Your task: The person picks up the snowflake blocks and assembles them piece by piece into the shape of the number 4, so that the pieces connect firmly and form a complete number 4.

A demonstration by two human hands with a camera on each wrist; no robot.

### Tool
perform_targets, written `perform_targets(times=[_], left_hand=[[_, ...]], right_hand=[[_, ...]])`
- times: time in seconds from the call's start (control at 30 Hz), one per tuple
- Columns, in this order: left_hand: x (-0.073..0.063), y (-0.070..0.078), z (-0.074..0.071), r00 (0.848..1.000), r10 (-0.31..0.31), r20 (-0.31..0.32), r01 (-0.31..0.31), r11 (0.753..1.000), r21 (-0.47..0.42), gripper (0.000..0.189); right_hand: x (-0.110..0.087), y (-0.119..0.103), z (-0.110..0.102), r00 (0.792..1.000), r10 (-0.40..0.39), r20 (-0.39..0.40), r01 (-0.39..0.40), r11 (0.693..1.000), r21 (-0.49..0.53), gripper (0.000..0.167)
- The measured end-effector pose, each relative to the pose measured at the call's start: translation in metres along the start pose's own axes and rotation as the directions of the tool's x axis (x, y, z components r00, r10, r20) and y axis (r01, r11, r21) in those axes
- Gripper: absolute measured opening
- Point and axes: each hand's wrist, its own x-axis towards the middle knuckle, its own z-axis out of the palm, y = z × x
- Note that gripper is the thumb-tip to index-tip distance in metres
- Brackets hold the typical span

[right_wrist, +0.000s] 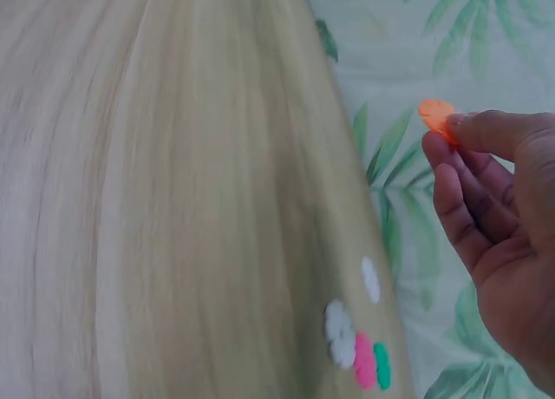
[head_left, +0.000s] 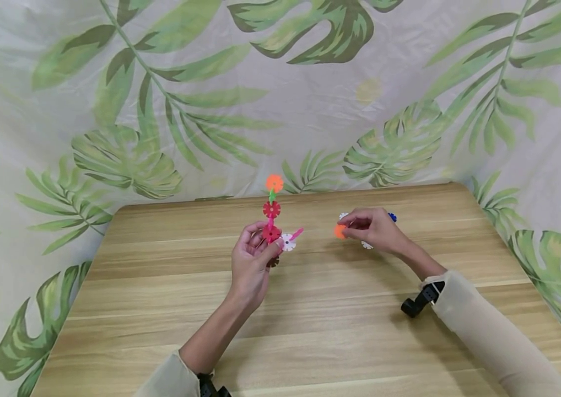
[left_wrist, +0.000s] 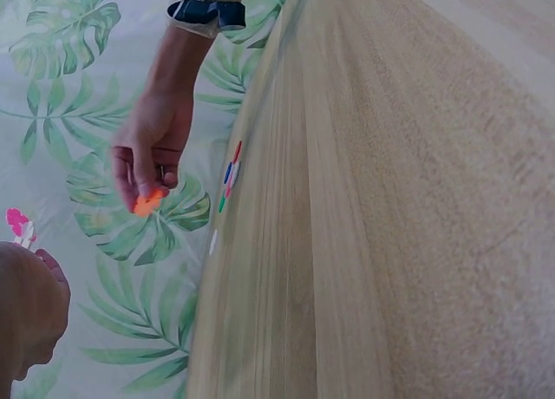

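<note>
My left hand [head_left: 251, 264] grips a joined chain of notched plastic discs at a red disc [head_left: 271, 234]. Above that grip rise a second red disc [head_left: 271, 209], a green one [head_left: 273, 196] seen edge-on and an orange one [head_left: 274, 183] at the top. To the right, a white disc [head_left: 287, 242] and a pink disc [head_left: 298, 234] branch off; a dark disc [head_left: 273, 262] shows below the thumb. Held apart from the chain, a single orange disc [right_wrist: 436, 117] is pinched between thumb and fingers of my right hand [head_left: 377, 229].
Loose discs lie on the wooden table [head_left: 161, 309] beneath and around the right hand, among them a white one [right_wrist: 340, 334], a pink one [right_wrist: 365, 362], a green one [right_wrist: 382, 366] and a blue one [head_left: 392, 217]. Behind the table hangs a leaf-patterned cloth [head_left: 310, 110].
</note>
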Motion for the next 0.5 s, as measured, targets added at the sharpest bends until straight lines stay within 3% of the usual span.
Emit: perform_targets(times=[0.33, 0.5], left_hand=[[-0.001, 0.000, 0.001, 1.000, -0.008, 0.005, 0.008, 1.000, 0.027, 0.042], [-0.002, 0.001, 0.002, 1.000, -0.013, 0.009, 0.013, 1.000, 0.021, 0.041]], right_hand=[[-0.003, -0.037, 0.009, 0.995, -0.094, -0.016, 0.095, 0.991, 0.098, 0.020], [-0.005, -0.053, 0.013, 0.995, -0.094, -0.041, 0.100, 0.982, 0.163, 0.021]])
